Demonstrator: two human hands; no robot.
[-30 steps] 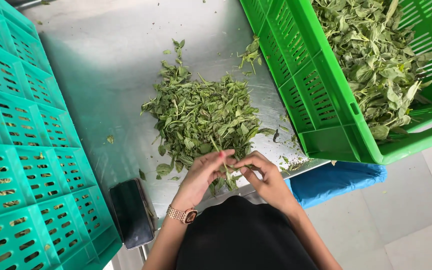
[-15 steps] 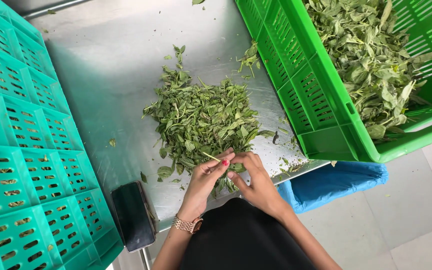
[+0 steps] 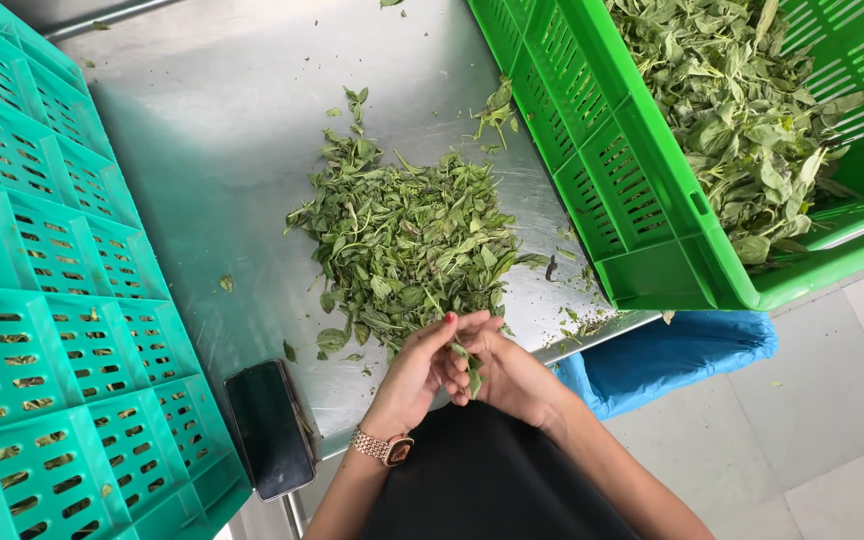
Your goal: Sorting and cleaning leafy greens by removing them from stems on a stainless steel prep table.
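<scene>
A loose pile of green leaves (image 3: 407, 245) lies on the steel table (image 3: 232, 130). At the table's near edge my left hand (image 3: 422, 370) and my right hand (image 3: 507, 375) meet, fingers pinched together on a small leafy sprig (image 3: 472, 368) held between them. A metal watch sits on my left wrist. The hands are just in front of the pile's near edge.
A bright green crate (image 3: 652, 220) full of leafy stems stands tilted at the right. A teal crate (image 3: 42, 330) lies on the left. A dark phone (image 3: 270, 428) rests by the table's near edge. A blue bag (image 3: 672, 355) hangs below the table.
Both hands have drawn slightly back toward the table's edge and closed tighter around the sprig. The pile and crates have not moved.
</scene>
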